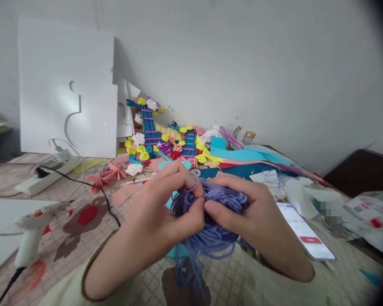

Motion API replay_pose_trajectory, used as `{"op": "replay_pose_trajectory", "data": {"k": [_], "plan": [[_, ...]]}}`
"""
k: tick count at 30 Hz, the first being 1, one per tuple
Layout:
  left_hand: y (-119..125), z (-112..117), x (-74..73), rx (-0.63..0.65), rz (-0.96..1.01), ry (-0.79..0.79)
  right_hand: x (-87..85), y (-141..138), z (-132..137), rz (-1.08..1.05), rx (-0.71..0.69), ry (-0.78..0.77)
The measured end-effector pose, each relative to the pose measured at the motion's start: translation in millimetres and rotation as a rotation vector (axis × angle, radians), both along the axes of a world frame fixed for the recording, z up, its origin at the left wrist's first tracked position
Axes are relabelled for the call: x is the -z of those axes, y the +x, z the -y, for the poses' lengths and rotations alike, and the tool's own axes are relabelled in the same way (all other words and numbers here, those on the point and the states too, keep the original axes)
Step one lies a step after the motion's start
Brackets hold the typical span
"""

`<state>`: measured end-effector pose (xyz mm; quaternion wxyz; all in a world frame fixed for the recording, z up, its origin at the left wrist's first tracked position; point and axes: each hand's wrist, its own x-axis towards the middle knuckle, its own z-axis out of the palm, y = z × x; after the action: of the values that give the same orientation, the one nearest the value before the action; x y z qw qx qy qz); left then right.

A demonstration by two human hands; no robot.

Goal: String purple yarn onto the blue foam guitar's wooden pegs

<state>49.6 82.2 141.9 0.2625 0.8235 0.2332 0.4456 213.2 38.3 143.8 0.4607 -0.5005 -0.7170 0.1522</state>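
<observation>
Violet-blue yarn bundle (pixel 225 196) hanging over beige, grid-patterned tabletop (pixel 151 267)

The bare left hand (pixel 170 202) is grasping the bundle's left side; the bare right hand (pixel 247 206) is clasping its right side, thumb pressing the near face. Whether the nearly meeting thumb tips are pinching a single strand is hard to tell. A white, pistol-shaped glue gun (pixel 31 233) is resting at far left, a flat, lit smartphone (pixel 306 231) at right.

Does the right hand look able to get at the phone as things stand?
Probably yes: the phone lies close by with its visible screen uncovered, though the right hand holds purple yarn and might need to let go first.
</observation>
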Motion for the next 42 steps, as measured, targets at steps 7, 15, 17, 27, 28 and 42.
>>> {"op": "replay_pose_trajectory", "data": {"k": [7,15,17,27,28,42], "plan": [[1,0,-5.4,0.155,-0.117,-0.159,-0.9,-2,2,-0.019,0.028,0.079],[-1,-4,-2.4,0.074,-0.103,-0.071,5.9,-5,-3,-0.027,-0.028,0.161],[-1,-3,-1.2,0.026,-0.055,-0.022,5.7,-4,-3,-0.022,-0.062,0.119],[-3,-1,-4.5,0.339,-0.028,-0.559,-2.4,8,7,-0.050,-0.002,0.095],[-3,-2,-5.1,0.365,-0.015,-0.606,-2.6,7,7,-0.063,-0.012,0.095],[2,-5,-3.2,0.369,0.085,-0.786,-8.4,10,6,0.005,-0.023,0.032]]}}
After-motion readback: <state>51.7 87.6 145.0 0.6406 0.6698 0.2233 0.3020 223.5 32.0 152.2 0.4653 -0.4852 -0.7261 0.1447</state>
